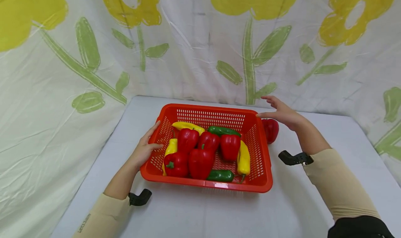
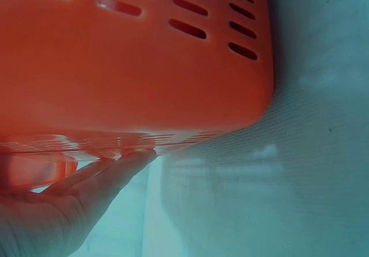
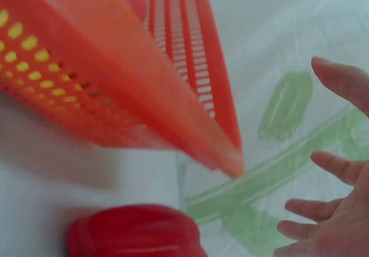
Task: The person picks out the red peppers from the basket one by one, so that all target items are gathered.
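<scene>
A red plastic basket (image 1: 206, 183) with slotted walls sits in front of me, holding several red bell peppers (image 1: 202, 163), three long yellow peppers (image 1: 243, 158) and two green peppers (image 1: 220, 175). My left hand (image 1: 144, 151) grips its left side, thumb over the rim and fingers along the outer wall; those fingers (image 2: 109, 179) lie fairly straight in the left wrist view. Beyond the basket's far right corner, my right hand (image 1: 286, 115) is spread with nothing in it. Beneath it, another red bell pepper (image 1: 271, 130) lies outside the basket, also low in the right wrist view.
The basket stands on a table with a white cover (image 1: 175, 213). Behind and at the sides hangs a pale curtain (image 1: 188, 57) printed with yellow flowers and green leaves. A dark wrist camera (image 1: 294, 158) sticks out from the right forearm, another (image 1: 140, 197) from the left.
</scene>
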{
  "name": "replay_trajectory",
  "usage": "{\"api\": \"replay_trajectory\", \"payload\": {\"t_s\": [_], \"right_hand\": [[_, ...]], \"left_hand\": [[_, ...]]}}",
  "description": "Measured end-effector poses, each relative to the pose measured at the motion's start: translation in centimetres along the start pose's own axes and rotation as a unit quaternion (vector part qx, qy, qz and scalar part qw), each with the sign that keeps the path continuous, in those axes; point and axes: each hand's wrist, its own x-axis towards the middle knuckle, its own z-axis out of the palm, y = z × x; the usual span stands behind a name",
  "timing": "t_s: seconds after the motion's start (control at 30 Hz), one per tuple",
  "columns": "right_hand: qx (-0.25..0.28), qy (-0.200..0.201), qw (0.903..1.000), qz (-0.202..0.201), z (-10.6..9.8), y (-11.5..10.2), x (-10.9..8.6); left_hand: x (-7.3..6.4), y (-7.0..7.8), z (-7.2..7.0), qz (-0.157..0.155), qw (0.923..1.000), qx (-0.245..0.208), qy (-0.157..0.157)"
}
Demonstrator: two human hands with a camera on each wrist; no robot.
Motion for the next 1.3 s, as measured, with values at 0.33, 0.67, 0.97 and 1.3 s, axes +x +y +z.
{"api": "replay_trajectory", "payload": {"t_s": [0.33, 0.67, 0.97, 1.3], "right_hand": [[-0.040, -0.037, 0.9978, -0.037, 2.0, -1.5, 0.2], [-0.071, -0.081, 0.9932, -0.045, 3.7, -2.5, 1.2], [-0.085, -0.094, 0.9911, -0.040, 5.2, -4.1, 0.6], [-0.115, -0.140, 0.9832, -0.020, 7.4, -4.7, 0.5]], "left_hand": [[0.0, 0.2, 0.0, 0.008, 1.0000, 0.002, -0.003], [0.1, 0.0, -0.1, 0.009, 1.0000, -0.002, 0.000], [0.2, -0.2, 0.1, 0.008, 0.9999, -0.011, -0.001], [0.1, -0.1, 0.0, 0.009, 0.9999, -0.010, -0.003]]}}
